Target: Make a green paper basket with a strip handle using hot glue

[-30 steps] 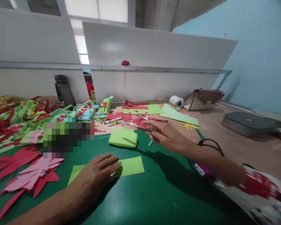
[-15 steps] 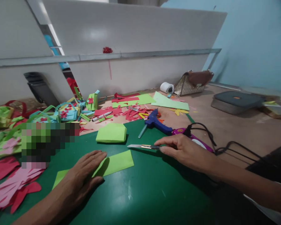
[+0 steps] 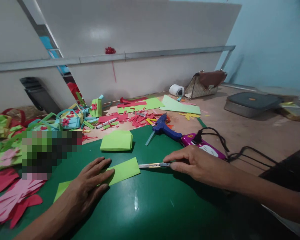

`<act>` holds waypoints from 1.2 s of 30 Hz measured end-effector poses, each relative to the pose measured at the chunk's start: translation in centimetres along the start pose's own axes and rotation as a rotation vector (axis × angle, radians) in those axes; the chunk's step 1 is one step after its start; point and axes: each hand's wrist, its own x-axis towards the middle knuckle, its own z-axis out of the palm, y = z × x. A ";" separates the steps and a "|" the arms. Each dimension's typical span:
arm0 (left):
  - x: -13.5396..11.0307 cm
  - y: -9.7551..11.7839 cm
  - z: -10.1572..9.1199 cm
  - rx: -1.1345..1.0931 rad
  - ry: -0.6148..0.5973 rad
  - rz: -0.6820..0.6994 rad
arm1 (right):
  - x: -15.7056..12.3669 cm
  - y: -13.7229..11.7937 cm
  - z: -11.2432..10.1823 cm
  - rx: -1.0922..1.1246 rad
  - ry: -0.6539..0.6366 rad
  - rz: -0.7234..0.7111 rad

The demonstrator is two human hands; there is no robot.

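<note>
A person's left hand lies with fingers extended, palm down, over a lime-green paper strip, one end showing past the fingertips on a green counter. The fingers of the right hand pinch the handle of a slim cutter knife, blade aimed at that end; whether the two touch cannot be told. A folded green paper piece sits just beyond the left fingertips, while a blue glue gun lies beyond the right fingers, near a purple power strip.
</note>
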 end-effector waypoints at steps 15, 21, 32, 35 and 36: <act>2.1 1.0 -2.9 0.121 -0.150 0.027 | 1.0 0.1 0.1 -0.260 -0.034 -0.264; 3.4 0.3 -3.4 0.025 -0.155 0.110 | 1.7 0.8 -0.3 -0.179 -0.100 -0.228; 4.0 -0.1 -2.1 -0.072 -0.221 0.201 | 2.1 1.0 0.3 -0.396 0.013 -0.334; 4.0 0.1 -2.0 -0.128 -0.326 0.205 | 2.1 1.1 0.5 -0.395 0.022 -0.354; 4.0 0.2 -1.9 -0.142 -0.342 0.201 | 2.2 1.2 0.6 -0.396 0.025 -0.360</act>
